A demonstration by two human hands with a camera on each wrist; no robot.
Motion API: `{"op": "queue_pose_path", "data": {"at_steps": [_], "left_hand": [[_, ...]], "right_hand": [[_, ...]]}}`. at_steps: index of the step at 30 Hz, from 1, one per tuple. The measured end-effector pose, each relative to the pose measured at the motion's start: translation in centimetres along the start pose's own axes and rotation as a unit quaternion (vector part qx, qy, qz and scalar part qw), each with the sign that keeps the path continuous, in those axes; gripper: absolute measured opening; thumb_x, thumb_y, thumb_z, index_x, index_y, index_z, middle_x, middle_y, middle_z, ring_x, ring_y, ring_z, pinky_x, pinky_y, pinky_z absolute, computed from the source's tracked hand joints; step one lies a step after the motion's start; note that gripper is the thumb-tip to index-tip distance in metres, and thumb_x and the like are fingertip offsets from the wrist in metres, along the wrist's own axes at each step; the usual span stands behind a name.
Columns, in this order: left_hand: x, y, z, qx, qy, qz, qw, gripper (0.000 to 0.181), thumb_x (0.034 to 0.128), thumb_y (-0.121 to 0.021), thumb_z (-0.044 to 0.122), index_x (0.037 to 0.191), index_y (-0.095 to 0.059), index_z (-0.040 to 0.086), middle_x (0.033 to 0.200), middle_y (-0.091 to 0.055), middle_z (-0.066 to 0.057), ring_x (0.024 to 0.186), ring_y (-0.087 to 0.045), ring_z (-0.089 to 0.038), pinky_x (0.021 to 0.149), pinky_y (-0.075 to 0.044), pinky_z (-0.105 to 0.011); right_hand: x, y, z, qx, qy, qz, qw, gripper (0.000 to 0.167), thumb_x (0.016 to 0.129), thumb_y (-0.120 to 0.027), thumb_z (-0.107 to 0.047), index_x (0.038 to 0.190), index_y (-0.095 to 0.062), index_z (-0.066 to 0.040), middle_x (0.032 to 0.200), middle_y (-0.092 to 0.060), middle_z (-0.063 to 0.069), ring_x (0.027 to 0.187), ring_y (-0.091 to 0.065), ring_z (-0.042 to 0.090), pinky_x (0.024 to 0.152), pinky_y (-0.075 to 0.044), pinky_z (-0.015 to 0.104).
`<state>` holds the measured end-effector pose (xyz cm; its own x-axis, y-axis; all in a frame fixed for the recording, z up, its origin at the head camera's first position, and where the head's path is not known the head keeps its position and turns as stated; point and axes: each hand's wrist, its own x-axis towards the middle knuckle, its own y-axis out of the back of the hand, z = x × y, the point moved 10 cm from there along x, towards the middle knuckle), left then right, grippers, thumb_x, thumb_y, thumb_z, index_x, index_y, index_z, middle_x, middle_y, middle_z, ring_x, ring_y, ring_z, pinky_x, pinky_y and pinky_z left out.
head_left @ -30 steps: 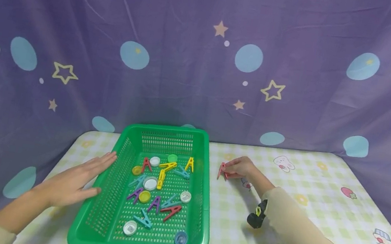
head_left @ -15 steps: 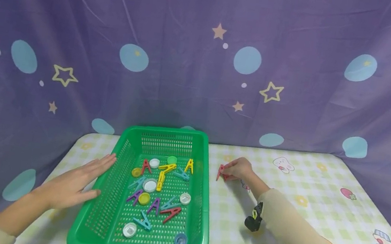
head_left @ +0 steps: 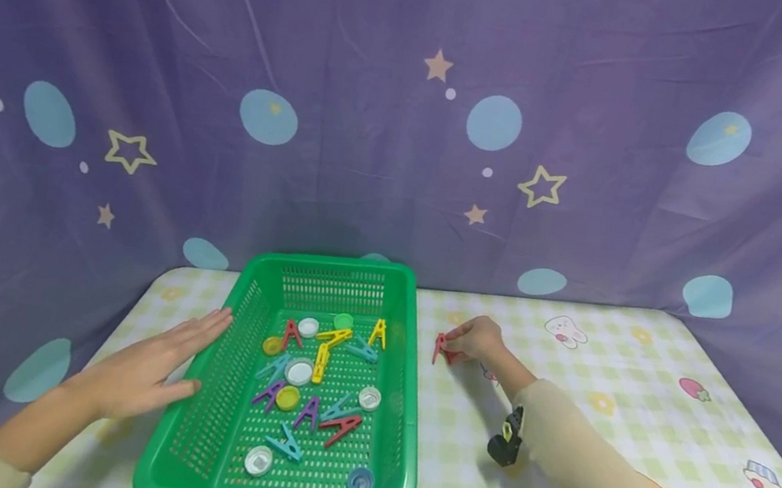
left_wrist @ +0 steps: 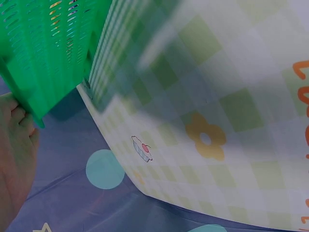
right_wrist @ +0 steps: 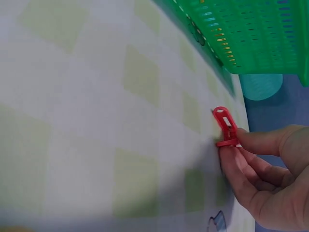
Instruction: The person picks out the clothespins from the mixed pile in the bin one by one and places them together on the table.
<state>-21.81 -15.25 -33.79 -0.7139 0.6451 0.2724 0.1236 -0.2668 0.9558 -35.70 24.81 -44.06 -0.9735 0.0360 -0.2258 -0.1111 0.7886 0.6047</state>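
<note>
My right hand [head_left: 481,342] pinches a red clothespin [head_left: 439,347] just right of the green basket [head_left: 415,450]. In the right wrist view, thumb and fingers of the hand [right_wrist: 270,174] grip the red clothespin [right_wrist: 226,126] at the cloth. My left hand [head_left: 144,372] rests on the basket's left rim with its fingers straight; the left wrist view shows the fingers of that hand [left_wrist: 17,154] at the edge of the basket [left_wrist: 43,92]. Inside the basket lie several clothespins, among them a yellow one [head_left: 321,363] and a purple one [head_left: 308,413], and several round caps, one of them blue [head_left: 359,482].
A checkered cloth [head_left: 604,444] with printed pictures covers the table. Behind it hangs a purple curtain [head_left: 369,190] with stars and blue ovals. A black band piece [head_left: 505,437] hangs at my right wrist.
My right hand and the red clothespin have shifted very slightly, and the view has tilted a little. The left hand stays at the basket's rim.
</note>
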Motion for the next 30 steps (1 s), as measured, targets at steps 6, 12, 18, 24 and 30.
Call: {"op": "queue_pose_path", "data": {"at_steps": [6, 12, 18, 24, 30], "left_hand": [[0.1, 0.0, -0.1, 0.001, 0.007, -0.004, 1.0000, 0.077, 0.0865, -0.063, 0.024, 0.152, -0.027, 0.006, 0.157, -0.031, -0.016, 0.144, -0.032, -0.027, 0.107, 0.002, 0.003], [0.1, 0.0, -0.1, -0.003, 0.010, -0.008, 0.9999, 0.076, 0.0879, -0.062, 0.026, 0.152, -0.027, 0.006, 0.157, -0.031, -0.015, 0.144, -0.033, -0.029, 0.107, 0.003, 0.003], [0.2, -0.1, -0.1, -0.004, 0.010, -0.009, 0.9999, 0.075, 0.0883, -0.061, 0.026, 0.152, -0.027, 0.006, 0.157, -0.030, -0.015, 0.142, -0.035, -0.034, 0.105, 0.003, 0.004], [0.2, 0.0, -0.1, -0.009, 0.008, -0.007, 0.9999, 0.074, 0.0890, -0.061, 0.027, 0.152, -0.026, 0.007, 0.158, -0.030, -0.015, 0.148, -0.022, -0.019, 0.104, 0.002, 0.004], [0.1, 0.3, 0.0, -0.016, 0.005, -0.001, 0.9999, 0.074, 0.0894, -0.060, 0.028, 0.152, -0.027, 0.008, 0.158, -0.031, -0.014, 0.143, -0.004, 0.007, 0.104, 0.002, 0.004]], "right_hand": [[-0.4, 0.5, -0.7, 0.034, -0.009, -0.019, 0.9992, 0.023, 0.079, -0.074, -0.004, 0.099, -0.072, 0.005, 0.088, -0.074, 0.020, 0.065, -0.073, 0.018, 0.070, -0.061, 0.030], [-0.8, 1.7, -2.0, 0.023, -0.002, -0.025, 0.9994, 0.027, 0.078, -0.074, -0.005, 0.103, -0.071, 0.003, 0.080, -0.074, 0.014, 0.061, -0.071, 0.014, 0.072, -0.061, 0.032], [-1.4, 2.6, -4.3, 0.030, 0.028, -0.034, 0.9986, 0.028, 0.083, -0.072, -0.011, 0.107, -0.070, 0.005, 0.099, -0.074, 0.020, 0.070, -0.073, 0.016, 0.078, -0.060, 0.036], [-1.6, 2.8, -7.3, 0.034, 0.044, -0.041, 0.9976, 0.027, 0.084, -0.071, -0.012, 0.106, -0.070, 0.003, 0.101, -0.074, 0.019, 0.069, -0.070, 0.010, 0.080, -0.060, 0.036], [-2.2, 2.1, -10.9, 0.027, 0.067, -0.055, 0.9959, 0.026, 0.083, -0.073, -0.013, 0.105, -0.070, 0.002, 0.104, -0.073, 0.019, 0.080, -0.071, 0.018, 0.073, -0.061, 0.029]]}}
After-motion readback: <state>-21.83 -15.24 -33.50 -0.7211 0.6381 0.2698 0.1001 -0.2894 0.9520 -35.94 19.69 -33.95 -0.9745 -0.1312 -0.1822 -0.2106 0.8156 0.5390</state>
